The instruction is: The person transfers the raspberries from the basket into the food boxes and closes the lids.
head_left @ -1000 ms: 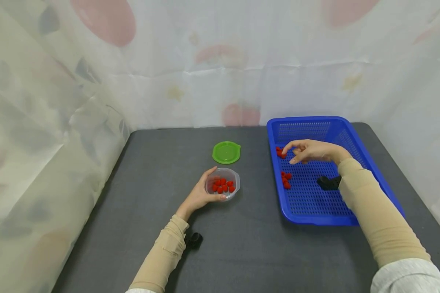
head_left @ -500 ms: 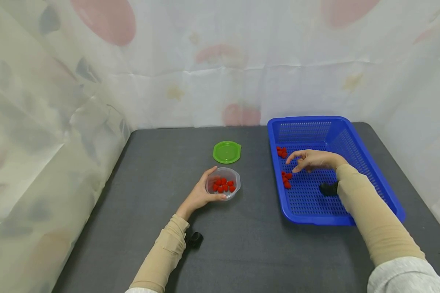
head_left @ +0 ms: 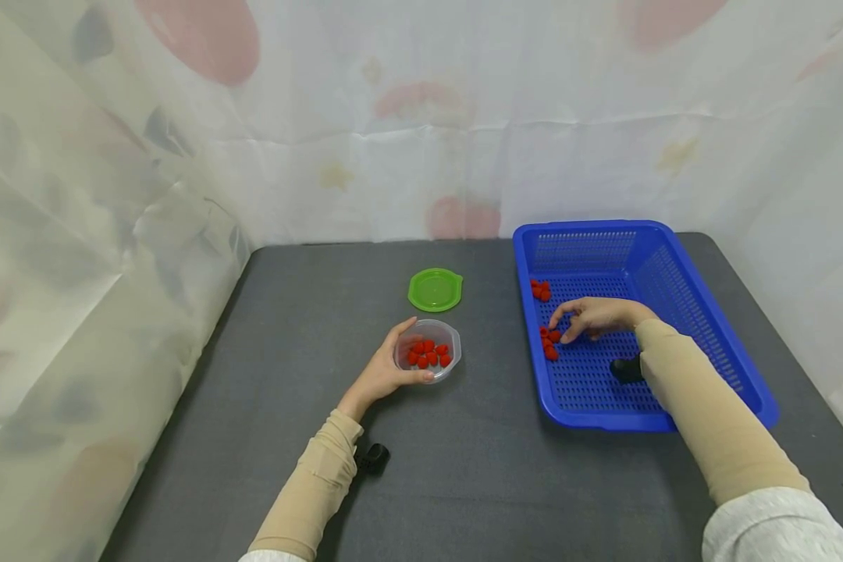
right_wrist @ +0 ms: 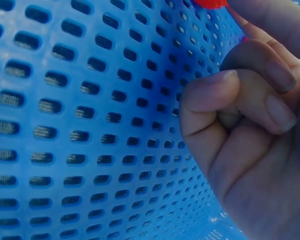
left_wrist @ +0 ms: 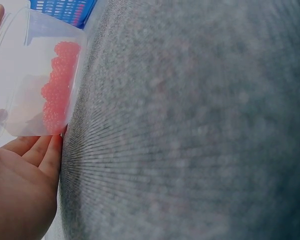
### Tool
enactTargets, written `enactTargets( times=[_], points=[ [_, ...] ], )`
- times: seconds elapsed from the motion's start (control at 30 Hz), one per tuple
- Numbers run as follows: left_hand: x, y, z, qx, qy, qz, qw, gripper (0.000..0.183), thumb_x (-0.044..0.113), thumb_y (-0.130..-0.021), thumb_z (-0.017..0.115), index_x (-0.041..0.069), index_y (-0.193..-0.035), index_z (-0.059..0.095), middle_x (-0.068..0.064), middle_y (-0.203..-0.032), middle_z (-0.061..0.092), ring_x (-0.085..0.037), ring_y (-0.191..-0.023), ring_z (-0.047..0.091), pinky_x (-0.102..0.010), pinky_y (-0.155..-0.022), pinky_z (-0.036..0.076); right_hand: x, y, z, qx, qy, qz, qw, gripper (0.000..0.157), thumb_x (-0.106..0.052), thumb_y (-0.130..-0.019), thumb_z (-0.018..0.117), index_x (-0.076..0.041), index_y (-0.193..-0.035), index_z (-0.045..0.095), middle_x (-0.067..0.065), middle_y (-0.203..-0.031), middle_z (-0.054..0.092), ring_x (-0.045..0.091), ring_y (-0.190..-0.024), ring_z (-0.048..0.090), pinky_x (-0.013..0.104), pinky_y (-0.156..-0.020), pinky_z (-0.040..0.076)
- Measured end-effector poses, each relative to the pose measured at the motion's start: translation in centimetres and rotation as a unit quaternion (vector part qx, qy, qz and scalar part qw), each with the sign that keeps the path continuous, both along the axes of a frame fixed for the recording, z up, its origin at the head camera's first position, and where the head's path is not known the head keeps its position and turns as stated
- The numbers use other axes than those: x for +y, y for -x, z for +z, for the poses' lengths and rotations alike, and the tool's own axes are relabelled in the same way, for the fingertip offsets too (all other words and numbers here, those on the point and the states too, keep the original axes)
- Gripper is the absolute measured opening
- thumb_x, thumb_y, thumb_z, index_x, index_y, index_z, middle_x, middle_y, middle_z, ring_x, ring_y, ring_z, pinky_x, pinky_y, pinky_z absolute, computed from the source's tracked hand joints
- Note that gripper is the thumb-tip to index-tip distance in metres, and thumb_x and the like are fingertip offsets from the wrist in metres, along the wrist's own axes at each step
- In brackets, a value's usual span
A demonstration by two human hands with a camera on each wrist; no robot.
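My left hand (head_left: 386,370) grips a clear plastic tub (head_left: 454,342) from its left side, thumb and fingers round its wall. Several red raspberries (head_left: 432,358) lie in the bottom of the tub; the left wrist view shows these raspberries (left_wrist: 60,85) through the wall. My right hand (head_left: 599,316) is inside the blue plastic basket (head_left: 553,402), low over its floor. Thumb and index finger stand apart at a cluster of raspberries (head_left: 550,353) along the basket's left side. In the right wrist view the other fingers (right_wrist: 210,95) are curled in, and a raspberry (right_wrist: 210,3) shows at the top edge.
A green lid (head_left: 435,289) lies flat on the dark grey table (head_left: 464,484) behind the tub. Farther back in the basket is a second small group of raspberries (head_left: 542,291). Patterned curtains (head_left: 365,179) hang behind and beside the table.
My right hand has moved down and toward the front of the basket, from beside the back raspberries to the nearer cluster. My left hand and the tub have stayed in place.
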State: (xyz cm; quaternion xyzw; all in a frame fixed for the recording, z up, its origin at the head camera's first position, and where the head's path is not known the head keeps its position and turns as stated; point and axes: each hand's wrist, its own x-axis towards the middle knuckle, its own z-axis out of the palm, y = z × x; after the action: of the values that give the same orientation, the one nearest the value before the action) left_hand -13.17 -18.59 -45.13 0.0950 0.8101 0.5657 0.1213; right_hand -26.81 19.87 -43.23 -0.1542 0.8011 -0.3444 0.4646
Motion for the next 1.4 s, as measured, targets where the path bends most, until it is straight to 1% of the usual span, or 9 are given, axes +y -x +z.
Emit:
enactTargets(
  times=[0.13,0.2,0.37,0.73,0.87,1.0,1.1,1.3,1.4],
  points=[
    [0.0,0.0,0.0,0.000,0.000,0.000,1.0000,0.099,0.016,-0.072,0.080,0.012,-0.149,0.019,-0.022,-0.143,0.040,-0.035,-0.134,0.037,-0.053,-0.111,0.026,-0.2,-0.1,-0.1,-0.003,-0.006,-0.005,1.000,0.040,-0.019,-0.086,0.065,-0.009,-0.122,0.051,-0.008,-0.067,0.038,0.006,-0.049,0.028,0.022,-0.055,0.034],
    [0.0,0.0,0.0,0.001,0.001,0.000,1.0000,0.098,0.015,-0.072,0.080,0.012,-0.149,0.019,-0.022,-0.142,0.040,-0.035,-0.134,0.037,-0.053,-0.111,0.026,-0.2,-0.1,-0.1,0.005,-0.009,-0.001,1.000,0.039,-0.020,-0.086,0.065,-0.008,-0.121,0.051,-0.007,-0.069,0.037,0.008,-0.053,0.031,0.023,-0.055,0.034],
    [0.1,0.0,-0.1,0.001,-0.003,0.001,1.0000,0.098,0.014,-0.072,0.080,0.011,-0.148,0.019,-0.023,-0.142,0.040,-0.036,-0.133,0.037,-0.053,-0.111,0.026,-0.3,-0.2,-0.1,0.018,-0.016,0.004,1.000,0.036,-0.021,-0.087,0.063,-0.007,-0.118,0.052,-0.002,-0.082,0.039,0.013,-0.068,0.036,0.025,-0.058,0.034],
    [0.1,-0.1,-0.1,-0.001,-0.006,0.001,1.0000,0.097,0.013,-0.072,0.080,0.012,-0.148,0.019,-0.023,-0.142,0.040,-0.036,-0.133,0.037,-0.052,-0.111,0.025,-0.3,-0.3,-0.1,0.009,-0.014,0.004,1.000,0.033,-0.021,-0.088,0.063,-0.009,-0.116,0.052,-0.002,-0.088,0.044,0.013,-0.072,0.038,0.025,-0.059,0.033],
    [0.1,-0.1,-0.1,-0.002,-0.008,0.000,1.0000,0.097,0.013,-0.072,0.080,0.012,-0.148,0.019,-0.023,-0.143,0.040,-0.036,-0.134,0.036,-0.053,-0.111,0.025,-0.2,-0.4,0.3,0.005,-0.012,-0.001,1.000,0.034,-0.020,-0.088,0.063,-0.009,-0.118,0.052,-0.001,-0.088,0.043,0.013,-0.068,0.036,0.026,-0.061,0.033],
    [0.1,-0.1,-0.1,-0.003,-0.008,0.001,1.0000,0.097,0.013,-0.072,0.080,0.011,-0.148,0.019,-0.023,-0.143,0.040,-0.036,-0.134,0.036,-0.053,-0.112,0.024,0.1,-0.6,0.8,0.018,-0.004,-0.001,1.000,0.035,-0.023,-0.088,0.063,-0.008,-0.118,0.052,-0.001,-0.090,0.043,0.013,-0.072,0.037,0.027,-0.065,0.035],
    [0.0,-0.1,0.0,-0.004,-0.005,0.000,1.0000,0.098,0.014,-0.072,0.080,0.011,-0.148,0.019,-0.022,-0.143,0.040,-0.036,-0.134,0.036,-0.052,-0.112,0.025,0.3,-0.6,1.3,0.030,0.002,-0.005,1.000,0.036,-0.024,-0.088,0.063,-0.008,-0.117,0.051,-0.001,-0.087,0.044,0.014,-0.075,0.040,0.028,-0.065,0.037],
    [0.0,0.0,0.0,-0.007,0.001,0.000,1.0000,0.097,0.014,-0.073,0.079,0.011,-0.149,0.018,-0.022,-0.143,0.039,-0.036,-0.134,0.036,-0.052,-0.111,0.026,0.6,-0.6,2.3,0.040,0.019,-0.014,0.999,0.037,-0.023,-0.087,0.065,-0.007,-0.117,0.052,-0.003,-0.071,0.040,0.013,-0.066,0.040,0.029,-0.063,0.037],
    [0.0,0.1,0.1,-0.010,0.005,0.001,0.9999,0.097,0.016,-0.074,0.079,0.012,-0.149,0.018,-0.020,-0.144,0.039,-0.035,-0.135,0.035,-0.052,-0.111,0.026,0.8,-0.6,2.9,0.041,0.034,-0.013,0.998,0.038,-0.023,-0.086,0.065,-0.006,-0.118,0.051,-0.004,-0.063,0.036,0.011,-0.058,0.036,0.028,-0.060,0.036]
  ],
)
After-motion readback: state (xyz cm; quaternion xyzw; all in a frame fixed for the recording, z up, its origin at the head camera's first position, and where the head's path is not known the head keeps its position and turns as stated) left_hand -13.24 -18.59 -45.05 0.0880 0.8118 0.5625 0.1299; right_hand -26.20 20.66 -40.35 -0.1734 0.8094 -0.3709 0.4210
